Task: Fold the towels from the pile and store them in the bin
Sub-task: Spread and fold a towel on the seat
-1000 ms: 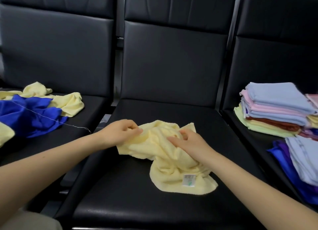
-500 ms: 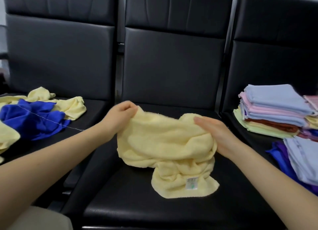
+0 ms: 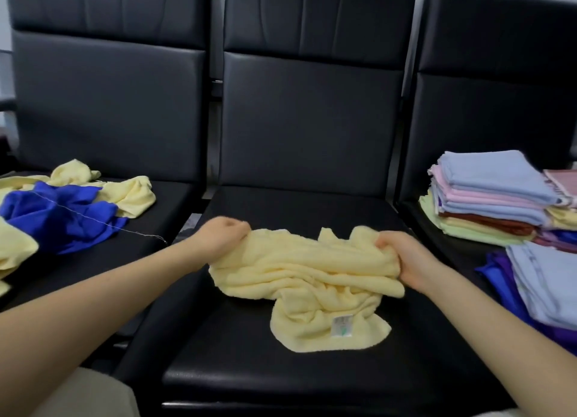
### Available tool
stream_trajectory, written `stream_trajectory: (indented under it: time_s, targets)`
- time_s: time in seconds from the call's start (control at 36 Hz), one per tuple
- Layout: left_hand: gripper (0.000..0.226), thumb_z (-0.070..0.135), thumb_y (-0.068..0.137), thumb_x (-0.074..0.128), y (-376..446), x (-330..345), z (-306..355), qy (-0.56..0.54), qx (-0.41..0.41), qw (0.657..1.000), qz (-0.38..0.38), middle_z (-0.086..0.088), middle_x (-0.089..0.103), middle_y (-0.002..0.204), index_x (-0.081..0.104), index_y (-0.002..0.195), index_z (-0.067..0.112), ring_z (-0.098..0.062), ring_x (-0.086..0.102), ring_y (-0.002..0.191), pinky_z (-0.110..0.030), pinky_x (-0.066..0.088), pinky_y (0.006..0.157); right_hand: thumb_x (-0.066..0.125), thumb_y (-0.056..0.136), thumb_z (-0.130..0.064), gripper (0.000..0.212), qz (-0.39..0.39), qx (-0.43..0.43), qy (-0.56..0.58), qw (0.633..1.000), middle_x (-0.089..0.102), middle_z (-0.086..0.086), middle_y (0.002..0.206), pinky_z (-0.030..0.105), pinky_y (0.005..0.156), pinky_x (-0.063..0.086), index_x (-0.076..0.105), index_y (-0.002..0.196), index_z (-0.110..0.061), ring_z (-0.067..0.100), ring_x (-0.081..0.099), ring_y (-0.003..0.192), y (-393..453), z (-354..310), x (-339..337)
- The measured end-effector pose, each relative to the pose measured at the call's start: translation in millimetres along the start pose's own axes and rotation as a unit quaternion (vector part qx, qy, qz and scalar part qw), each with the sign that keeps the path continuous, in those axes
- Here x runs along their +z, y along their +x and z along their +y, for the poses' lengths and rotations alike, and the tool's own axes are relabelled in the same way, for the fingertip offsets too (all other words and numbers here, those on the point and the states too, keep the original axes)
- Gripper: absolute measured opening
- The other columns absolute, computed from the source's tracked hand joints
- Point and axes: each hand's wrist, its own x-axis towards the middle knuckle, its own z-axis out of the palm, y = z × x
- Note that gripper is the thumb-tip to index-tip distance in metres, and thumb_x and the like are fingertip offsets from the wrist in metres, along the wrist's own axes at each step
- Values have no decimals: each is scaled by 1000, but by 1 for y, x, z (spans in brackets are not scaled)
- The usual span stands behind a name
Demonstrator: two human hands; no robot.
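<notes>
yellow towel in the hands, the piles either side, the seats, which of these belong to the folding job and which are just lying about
Belongs to the job:
yellow towel, gripped by left hand and right hand
unfolded pile
folded stack

Just lying about:
black seats
loose thread across the blue cloth

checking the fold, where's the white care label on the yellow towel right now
In the head view, the white care label sits on the crumpled pale yellow terry towel, on its lower flap lying on the middle black seat.
</notes>
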Motion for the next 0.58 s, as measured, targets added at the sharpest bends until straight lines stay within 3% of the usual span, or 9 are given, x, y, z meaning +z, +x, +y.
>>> stream_trajectory:
  time_s: [0.03, 0.06, 0.14, 0.22, 0.28, 0.36, 0.42, 0.5, 0.58]
  targets:
    - [26, 33, 98, 47, 0, 4, -4, 45, 6, 999, -8, 4, 59, 81, 64, 88, 17, -8, 52, 74, -20, 36, 61, 66, 79, -27, 24, -9, 11, -39, 999, 67, 10, 96, 38, 79, 51, 67, 97, -11, 24, 64, 88, -2, 2, 0]
    - [30, 35, 99, 47, 0, 7, -7, 88, 15, 996, -3, 5, 63, 85, 67, 90, 14, -8, 56, 79, -18, 38, 63, 65, 83, -39, 26, -10, 19, -81, 996, 66, 6, 89, 36, 72, 49, 67, 91, -15, 22, 63, 81, -3, 4, 0]
    - [31, 43, 98, 46, 4, 11, -10, 174, 57, 981, 59, 2, 66, 89, 62, 92, 17, -11, 60, 84, -24, 43, 65, 64, 77, -67, 55, 22, 19, -215, 976, 72, 3, 93, 32, 69, 51, 70, 96, -16, 21, 68, 85, -5, 0, 5]
    - [40, 59, 93, 44, 8, 15, -8, 244, 74, 964, 71, 7, 63, 85, 57, 98, 22, -9, 59, 80, -28, 48, 67, 66, 79, -59, 47, 34, -18, -375, 926, 68, 1, 80, 26, 56, 46, 64, 80, -13, 16, 64, 71, -8, -2, 13]
    - [46, 67, 89, 45, 11, 16, -8, 269, 66, 960, 38, 8, 63, 84, 58, 95, 23, -8, 58, 80, -28, 48, 69, 66, 84, -47, 36, 29, -52, -414, 908, 60, 0, 74, 27, 56, 41, 57, 71, -14, 15, 57, 68, -8, -2, 19]
    - [43, 57, 89, 56, 16, 17, -8, 267, 93, 959, -7, 5, 57, 70, 61, 79, 16, -9, 51, 66, -25, 41, 61, 61, 91, -34, 23, 18, -83, -317, 945, 60, 5, 81, 31, 66, 44, 63, 80, -15, 17, 56, 75, -9, -3, 24]
    - [38, 45, 90, 60, 15, 17, -3, 171, 103, 980, -3, 2, 55, 66, 64, 79, 9, -10, 50, 61, -25, 40, 57, 58, 95, -31, 16, 38, -101, -204, 973, 65, 3, 91, 35, 78, 50, 66, 89, -18, 18, 59, 83, -13, -9, 24]
    - [26, 33, 93, 56, 9, 10, 13, -37, 104, 993, 44, 1, 57, 69, 66, 87, 11, -12, 52, 61, -24, 42, 51, 60, 95, -29, 12, 86, -121, -23, 989, 65, 1, 98, 30, 71, 50, 65, 101, -20, 15, 61, 88, -9, -16, 15]
    - [22, 31, 94, 55, 5, -4, 29, -160, 132, 969, 137, -1, 68, 90, 70, 92, 15, -13, 59, 79, -28, 48, 67, 63, 94, -30, 24, 69, -148, 177, 971, 70, 9, 110, 32, 85, 53, 67, 111, -13, 19, 67, 98, -10, -27, 4]
